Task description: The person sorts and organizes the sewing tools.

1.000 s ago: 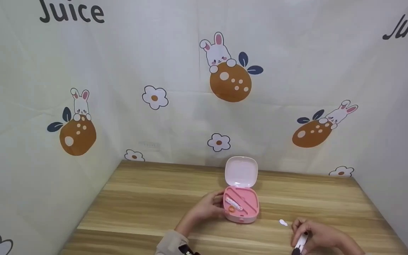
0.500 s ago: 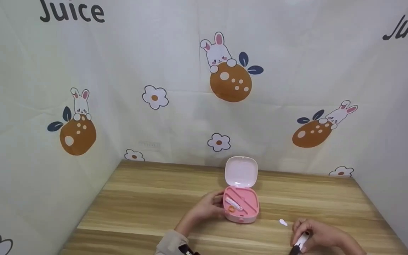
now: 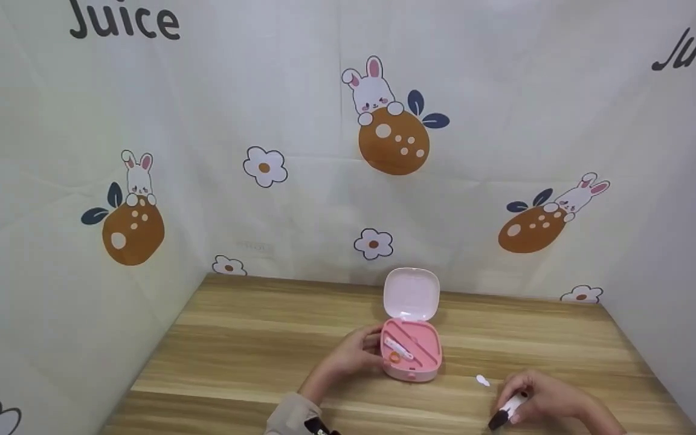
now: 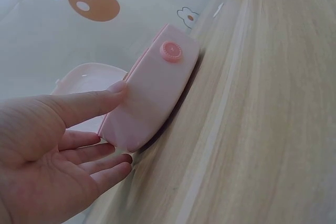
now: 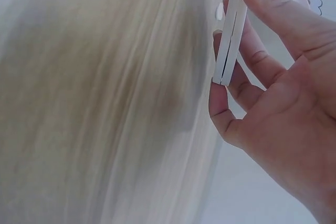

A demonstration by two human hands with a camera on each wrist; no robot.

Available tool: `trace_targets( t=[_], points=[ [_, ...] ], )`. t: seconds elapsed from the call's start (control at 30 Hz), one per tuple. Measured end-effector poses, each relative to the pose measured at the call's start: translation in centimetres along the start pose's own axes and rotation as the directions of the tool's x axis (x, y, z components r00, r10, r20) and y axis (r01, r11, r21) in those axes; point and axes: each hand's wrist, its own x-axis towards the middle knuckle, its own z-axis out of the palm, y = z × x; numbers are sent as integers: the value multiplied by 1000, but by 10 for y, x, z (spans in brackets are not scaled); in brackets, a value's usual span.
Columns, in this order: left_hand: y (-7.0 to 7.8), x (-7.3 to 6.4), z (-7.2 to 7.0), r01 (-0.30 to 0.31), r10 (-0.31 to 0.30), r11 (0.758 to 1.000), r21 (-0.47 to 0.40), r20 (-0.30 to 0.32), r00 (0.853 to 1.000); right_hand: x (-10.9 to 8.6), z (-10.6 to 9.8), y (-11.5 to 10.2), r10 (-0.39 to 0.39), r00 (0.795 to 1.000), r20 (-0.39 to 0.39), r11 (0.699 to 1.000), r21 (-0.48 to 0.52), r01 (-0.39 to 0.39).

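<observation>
A pink case [image 3: 426,373] stands on the table with its pale lid [image 3: 411,294] raised at the back. My left hand [image 3: 357,351] holds its left side, the thumb [image 4: 100,103] against the pale outer wall and the other fingers round the lower corner. Inside the case lie a slim white tool [image 3: 399,348] and an orange ring [image 3: 394,357]. To the right, my right hand [image 3: 538,396] pinches a small white tool with a dark end [image 3: 511,408], pointing down and left. In the right wrist view two flat white strips with a narrow slit show between thumb and fingers.
A small white oval piece [image 3: 483,380] lies on the wooden table [image 3: 263,326] between the case and my right hand. Pale printed cloth [image 3: 299,205] hangs behind the table and at both sides.
My right hand has turned the white tool a little, so its dark end now shows further left and higher. My left hand and the case have stayed in place.
</observation>
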Motion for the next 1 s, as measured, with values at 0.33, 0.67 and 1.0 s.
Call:
trace_targets(
  t=[0.33, 0.67, 1.0],
  points=[
    [2, 0, 0, 20, -20, 1000, 8, -15, 1000, 7, 2, -2, 42, 995, -92, 999, -5, -42],
    [1, 2, 0, 37, -37, 999, 15, -11, 999, 15, 7, -4, 207, 947, -245, 974, -40, -223],
    [1, 0, 0, 50, -50, 998, -36, 1, 999, 32, 17, -8, 248, 873, -420, 944, -97, -315]
  ],
)
